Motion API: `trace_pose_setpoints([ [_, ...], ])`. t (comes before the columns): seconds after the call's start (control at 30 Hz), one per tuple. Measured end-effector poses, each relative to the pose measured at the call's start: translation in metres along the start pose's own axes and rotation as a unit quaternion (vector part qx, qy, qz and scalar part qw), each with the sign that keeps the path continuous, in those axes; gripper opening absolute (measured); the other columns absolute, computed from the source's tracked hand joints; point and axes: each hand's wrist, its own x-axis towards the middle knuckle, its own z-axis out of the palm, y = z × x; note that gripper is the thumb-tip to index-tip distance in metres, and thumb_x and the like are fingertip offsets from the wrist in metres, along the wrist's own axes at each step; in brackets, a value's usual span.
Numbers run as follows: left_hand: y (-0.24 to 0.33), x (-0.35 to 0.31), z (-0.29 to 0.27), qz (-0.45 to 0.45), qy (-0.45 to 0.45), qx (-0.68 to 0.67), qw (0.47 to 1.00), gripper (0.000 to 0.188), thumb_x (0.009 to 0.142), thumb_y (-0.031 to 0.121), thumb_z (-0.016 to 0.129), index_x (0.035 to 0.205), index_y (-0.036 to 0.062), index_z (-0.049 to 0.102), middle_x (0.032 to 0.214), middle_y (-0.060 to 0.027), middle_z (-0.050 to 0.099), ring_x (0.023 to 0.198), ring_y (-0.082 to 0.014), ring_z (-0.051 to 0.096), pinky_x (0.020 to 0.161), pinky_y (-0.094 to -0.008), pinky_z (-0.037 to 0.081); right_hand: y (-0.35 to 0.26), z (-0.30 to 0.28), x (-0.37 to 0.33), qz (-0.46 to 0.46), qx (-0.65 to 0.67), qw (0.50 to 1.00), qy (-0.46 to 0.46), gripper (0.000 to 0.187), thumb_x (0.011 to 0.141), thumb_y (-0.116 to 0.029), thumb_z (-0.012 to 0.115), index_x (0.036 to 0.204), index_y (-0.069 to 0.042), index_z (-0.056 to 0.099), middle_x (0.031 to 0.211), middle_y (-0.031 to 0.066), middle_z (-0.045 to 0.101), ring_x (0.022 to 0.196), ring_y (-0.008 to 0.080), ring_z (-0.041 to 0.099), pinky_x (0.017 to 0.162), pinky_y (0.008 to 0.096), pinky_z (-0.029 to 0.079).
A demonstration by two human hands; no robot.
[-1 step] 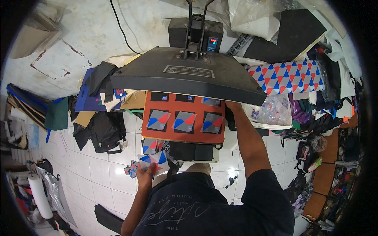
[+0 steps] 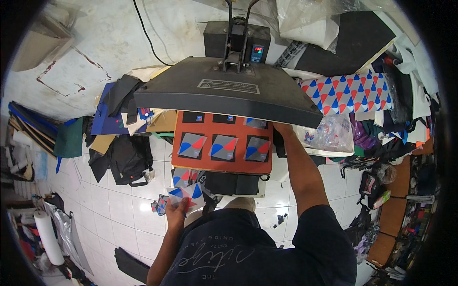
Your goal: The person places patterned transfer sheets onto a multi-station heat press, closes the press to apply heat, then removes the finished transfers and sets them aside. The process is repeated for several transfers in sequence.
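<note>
My left hand (image 2: 176, 210), low in front of the heat press, holds translucent transfer sheets (image 2: 192, 192) with red and blue shapes. My right hand (image 2: 283, 127) reaches to the right edge of the press, under its raised dark upper plate (image 2: 224, 101); its fingers are hidden there. On the orange-red lower pad (image 2: 214, 166) lie black fabric squares in rows. A front-row square at the left bears a transfer sheet (image 2: 192, 145), and its two neighbours (image 2: 223, 147) (image 2: 256, 148) are covered likewise. The upper plate partly hides the row behind.
More printed sheets (image 2: 183, 177) and dark fabric pieces (image 2: 231, 184) lie just below the pad. A patterned roll (image 2: 347, 93) and a plastic-lined box (image 2: 328, 136) stand at the right. A black bag (image 2: 129, 159) is at the left. The press's control box (image 2: 214, 40) stands behind.
</note>
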Motion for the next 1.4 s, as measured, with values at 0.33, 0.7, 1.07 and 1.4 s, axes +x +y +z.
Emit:
trace_pose_setpoints([
  [0.33, 0.001, -0.001, 0.003, 0.015, 0.003, -0.008, 1.000, 0.030, 0.089, 0.009, 0.068, 0.115, -0.0021, 0.057, 0.104, -0.0134, 0.067, 0.088, -0.0223, 0.068, 0.080, -0.0338, 0.055, -0.060, -0.063, 0.009, 0.189, 0.044, 0.980, -0.053, 0.032, 0.090, -0.027, 0.064, 0.114, -0.005, 0.065, 0.110, 0.0193, 0.066, 0.106, 0.0362, 0.062, 0.092, 0.0449, 0.047],
  [0.7, 0.042, -0.001, 0.049, -0.016, -0.062, -0.086, 0.994, 0.027, 0.088, 0.008, 0.069, 0.112, -0.0016, 0.061, 0.102, -0.0092, 0.068, 0.090, -0.0179, 0.065, 0.081, -0.0312, 0.052, -0.298, -0.159, 0.008, 0.259, 0.461, 0.776, -0.343, 0.037, 0.081, -0.025, 0.080, 0.106, -0.004, 0.063, 0.088, 0.0048, 0.064, 0.080, 0.0131, 0.061, 0.072, 0.0280, 0.049],
  [1.07, 0.053, -0.003, 0.056, -0.004, -0.079, -0.126, 0.989, 0.027, 0.089, 0.011, 0.070, 0.112, 0.0004, 0.061, 0.104, -0.0091, 0.068, 0.093, -0.0185, 0.066, 0.082, -0.0315, 0.053, -0.304, -0.143, 0.008, 0.292, 0.546, 0.693, -0.370, 0.023, 0.088, -0.018, 0.073, 0.100, -0.003, 0.061, 0.081, 0.0021, 0.063, 0.077, 0.0099, 0.059, 0.069, 0.0279, 0.049],
  [1.4, 0.051, 0.003, 0.048, 0.005, -0.065, -0.160, 0.985, 0.028, 0.088, 0.011, 0.070, 0.112, 0.0011, 0.062, 0.104, -0.0084, 0.068, 0.092, -0.0178, 0.066, 0.082, -0.0325, 0.053, -0.309, -0.148, 0.011, 0.311, 0.537, 0.671, -0.406, 0.018, 0.090, -0.016, 0.070, 0.099, -0.004, 0.061, 0.079, 0.0000, 0.061, 0.064, 0.0070, 0.056, 0.057, 0.0235, 0.047],
])
